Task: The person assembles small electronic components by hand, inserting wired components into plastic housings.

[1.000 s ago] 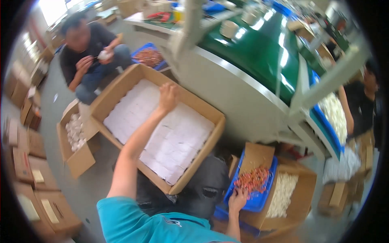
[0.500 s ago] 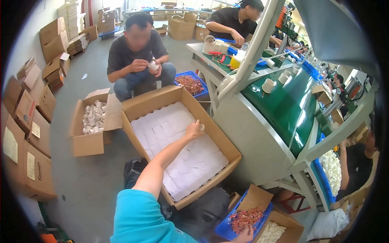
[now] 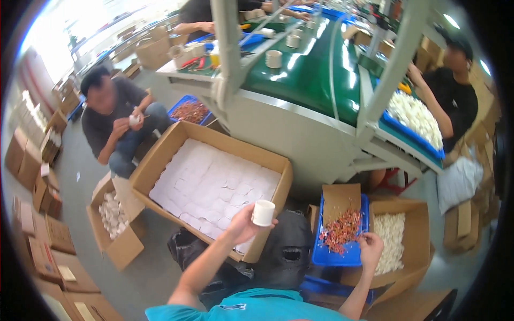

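In my left hand point(image 3: 243, 226) is a white, cup-like cylinder point(image 3: 263, 213), held upright above the near edge of a large cardboard box. White paper-like sheeting point(image 3: 214, 179) with wavy, curled slits lies in that box point(image 3: 140, 184). My right hand point(image 3: 370, 249) is at the right edge of a blue tray point(image 3: 334, 259), fingertips pinched together; whatever is between them is too small to make out. A heap of small red and tan wire-like pieces point(image 3: 341, 231) fills part of this tray, beside a cardboard flap point(image 3: 342, 197).
Right of the tray, a carton point(image 3: 415, 235) holds small white pieces. A person point(image 3: 120, 115) crouches at left, handling a white part, near an open carton of white cylinders point(image 3: 112, 214). Ahead stands a green conveyor point(image 3: 305, 80); another person point(image 3: 455, 91) works beside a tray of white parts point(image 3: 415, 120).
The view has swung right. My left hand has come back from over the sheeting toward me, and the white cylinder now shows plainly in it. My right hand stays by the blue tray.
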Demonstrator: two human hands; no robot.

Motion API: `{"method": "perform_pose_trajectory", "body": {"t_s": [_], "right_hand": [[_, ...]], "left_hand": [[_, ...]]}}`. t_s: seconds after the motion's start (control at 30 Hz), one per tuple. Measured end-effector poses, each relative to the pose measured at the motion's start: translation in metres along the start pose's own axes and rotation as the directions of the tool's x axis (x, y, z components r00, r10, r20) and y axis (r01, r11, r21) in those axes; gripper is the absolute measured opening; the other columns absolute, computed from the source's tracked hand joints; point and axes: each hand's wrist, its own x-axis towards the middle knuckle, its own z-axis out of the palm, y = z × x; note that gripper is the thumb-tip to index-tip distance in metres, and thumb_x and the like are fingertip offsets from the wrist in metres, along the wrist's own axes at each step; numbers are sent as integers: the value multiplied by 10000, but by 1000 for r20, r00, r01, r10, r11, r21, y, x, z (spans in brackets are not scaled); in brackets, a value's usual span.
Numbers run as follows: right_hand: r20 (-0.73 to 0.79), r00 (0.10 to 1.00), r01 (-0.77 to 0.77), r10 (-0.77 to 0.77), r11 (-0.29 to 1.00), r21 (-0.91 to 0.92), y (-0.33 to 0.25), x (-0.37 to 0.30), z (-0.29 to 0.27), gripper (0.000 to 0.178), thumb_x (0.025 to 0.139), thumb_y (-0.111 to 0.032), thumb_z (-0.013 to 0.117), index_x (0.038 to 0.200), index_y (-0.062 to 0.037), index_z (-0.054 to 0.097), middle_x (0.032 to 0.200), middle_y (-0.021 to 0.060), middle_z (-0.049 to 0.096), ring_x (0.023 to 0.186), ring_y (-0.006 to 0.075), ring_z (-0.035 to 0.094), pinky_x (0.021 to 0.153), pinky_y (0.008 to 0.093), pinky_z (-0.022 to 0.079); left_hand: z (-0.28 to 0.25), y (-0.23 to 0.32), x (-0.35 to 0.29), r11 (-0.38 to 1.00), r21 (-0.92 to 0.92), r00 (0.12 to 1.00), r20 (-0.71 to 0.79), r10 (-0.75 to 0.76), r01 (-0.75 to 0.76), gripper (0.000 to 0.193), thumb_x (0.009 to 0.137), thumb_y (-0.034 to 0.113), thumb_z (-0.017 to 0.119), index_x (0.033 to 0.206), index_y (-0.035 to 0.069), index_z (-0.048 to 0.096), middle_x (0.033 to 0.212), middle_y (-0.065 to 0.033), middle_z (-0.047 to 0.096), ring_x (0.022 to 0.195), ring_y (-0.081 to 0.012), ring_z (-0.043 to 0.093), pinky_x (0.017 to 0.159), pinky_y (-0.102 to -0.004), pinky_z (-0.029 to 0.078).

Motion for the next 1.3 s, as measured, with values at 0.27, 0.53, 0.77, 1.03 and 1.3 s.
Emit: {"method": "perform_pose_trajectory", "body": {"t_s": [0.27, 0.53, 0.77, 1.03, 1.3], "right_hand": [[20, 993, -107, 119, 945, -308, -46, -21, -2, 160, 786, 41, 670, 943, 32, 698, 787, 130, 640, 721, 185, 633, 643, 330, 490], [136, 990, -85, 39, 933, 351, -106, -16, 30, 250, 819, 77, 678, 1068, 51, 695, 999, 92, 655, 863, 159, 673, 756, 260, 558], [429, 902, -350, 38, 645, 679, -115, -34, 49, 281, 812, 108, 685, 1090, 68, 683, 1042, 135, 647, 855, 209, 695, 757, 294, 583], [274, 960, -55, -66, 910, 411, -119, -45, 66, 233, 794, 94, 688, 1019, 37, 711, 966, 98, 665, 841, 150, 668, 734, 257, 553], [-42, 999, 21, -1, 888, 458, -139, -33, 59, 264, 741, 88, 723, 997, 23, 726, 899, 105, 664, 788, 189, 651, 689, 282, 529]], "left_hand": [[46, -70, -18, 989, 137, 998, 25, 53, -56, 525, 781, 107, 774, 1243, 4, 548, 1034, -93, 640, 968, -227, 656, 864, -342, 545], [78, -53, -14, 390, 825, 910, 336, 242, -408, 505, 571, 226, 885, 995, 36, 688, 1495, -208, 385, 1308, -351, 439, 1030, -436, 398], [85, -58, 3, 206, 833, 855, 518, 36, -513, 528, 587, 206, 886, 1035, 47, 656, 1503, -219, 392, 1366, -403, 378, 1072, -463, 347], [76, -28, -25, 581, 768, 830, 491, -265, -269, 489, 628, 132, 879, 1042, 32, 639, 857, -39, 679, 776, -138, 660, 747, -283, 522], [73, -38, -14, 154, 938, 915, 251, 317, -311, 581, 625, 58, 893, 1136, 4, 624, 1081, -116, 610, 1023, -270, 608, 897, -344, 495]]}}
